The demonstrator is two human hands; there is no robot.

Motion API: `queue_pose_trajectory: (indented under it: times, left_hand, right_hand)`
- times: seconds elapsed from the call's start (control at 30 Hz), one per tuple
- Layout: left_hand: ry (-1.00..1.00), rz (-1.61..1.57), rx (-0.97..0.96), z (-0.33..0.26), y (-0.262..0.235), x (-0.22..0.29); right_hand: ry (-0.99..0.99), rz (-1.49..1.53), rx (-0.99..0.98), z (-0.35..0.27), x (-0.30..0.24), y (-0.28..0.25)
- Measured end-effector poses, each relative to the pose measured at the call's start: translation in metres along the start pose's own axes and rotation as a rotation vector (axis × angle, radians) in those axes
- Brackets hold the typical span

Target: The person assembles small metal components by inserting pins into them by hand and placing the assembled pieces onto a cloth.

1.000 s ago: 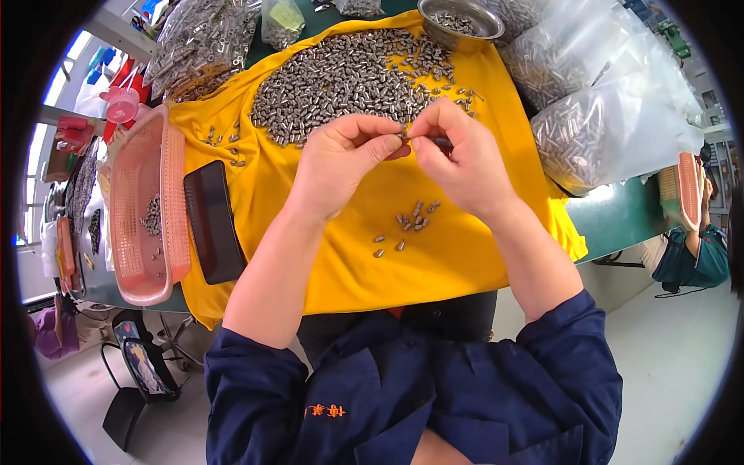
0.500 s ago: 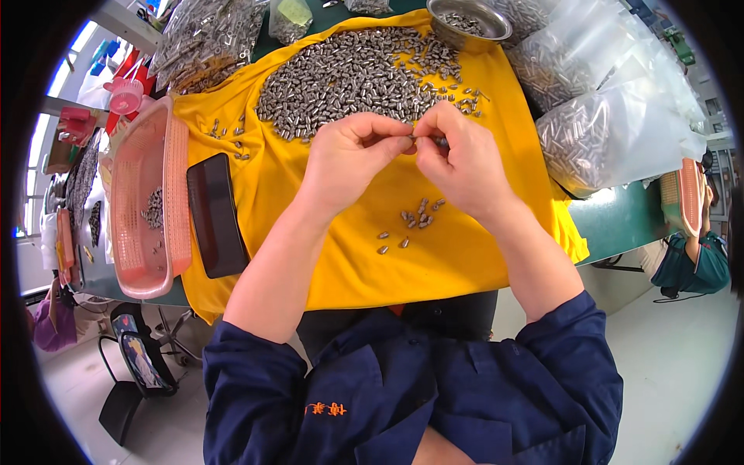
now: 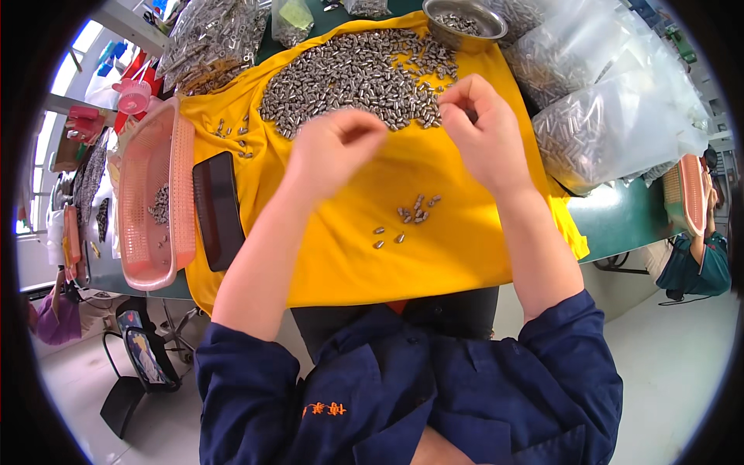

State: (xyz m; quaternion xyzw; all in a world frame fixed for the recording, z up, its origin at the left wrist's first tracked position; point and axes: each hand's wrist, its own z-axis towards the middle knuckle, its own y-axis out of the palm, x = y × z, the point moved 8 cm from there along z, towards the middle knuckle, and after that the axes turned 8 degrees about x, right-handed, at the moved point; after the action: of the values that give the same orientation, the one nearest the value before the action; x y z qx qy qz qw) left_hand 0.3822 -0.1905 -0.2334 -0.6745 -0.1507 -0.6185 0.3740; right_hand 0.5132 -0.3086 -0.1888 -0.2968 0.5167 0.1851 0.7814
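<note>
Above the yellow cloth (image 3: pixel 333 271), my left hand (image 3: pixel 329 151) is closed, thumb and forefinger together and smeared by motion. Whatever it may pinch cannot be made out. My right hand (image 3: pixel 488 132) is also closed, thumb against the curled forefinger, with a small metal cylinder (image 3: pixel 471 115) partly showing inside its fingers. Just beyond both hands spreads a large pile of small metal cylinders (image 3: pixel 349 74). Nearer me lies a loose group of several metal pieces (image 3: pixel 418 211), some with pointed ends.
To the left are a black phone (image 3: pixel 218 209) and a pink basket (image 3: pixel 184 225) holding some metal pieces. A metal bowl (image 3: pixel 496 35) stands at the far right. Clear plastic bags of metal parts (image 3: pixel 581 139) line the right side. A co-worker's arm (image 3: pixel 697 246) shows at far right.
My hands were together at the pile's near edge and are now apart. The left has moved left and slightly nearer; the right has moved right and away.
</note>
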Motion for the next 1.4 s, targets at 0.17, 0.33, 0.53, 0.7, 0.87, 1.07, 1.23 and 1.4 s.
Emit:
queue_pose_trajectory:
  times: [0.17,0.33,0.53,0.7,0.87,1.07,1.23,1.4]
  left_hand:
    - [0.427,0.592,-0.367,-0.055,0.048,0.028]
    - [0.572,0.445,-0.023,-0.016,0.018,0.044]
    - [0.452,0.789,-0.094,0.026,0.037,0.03]
    - [0.461,0.934,-0.205,0.025,0.041,0.029]
    - [0.518,0.944,-0.285,0.019,0.048,0.038]
    - [0.551,0.91,-0.186,0.012,0.04,0.05]
    - [-0.191,-0.396,-0.205,0.007,0.019,0.001]
    - [-0.277,-0.597,-0.108,0.004,0.022,-0.016]
  right_hand:
    - [-0.037,0.056,0.002,0.0,0.003,0.002]
    - [-0.027,0.064,0.009,0.009,0.003,0.003]
    - [-0.128,-0.015,0.052,0.008,-0.006,-0.007]
    - [-0.102,0.002,-0.019,-0.002,-0.004,0.006]
    - [-0.088,0.032,-0.017,0.0,-0.005,0.002]
    - [-0.095,0.024,-0.019,0.003,-0.008,0.004]
    - [-0.057,0.045,-0.125,-0.004,-0.004,0.013]
    - [0.061,0.069,-0.22,-0.007,0.001,0.019]
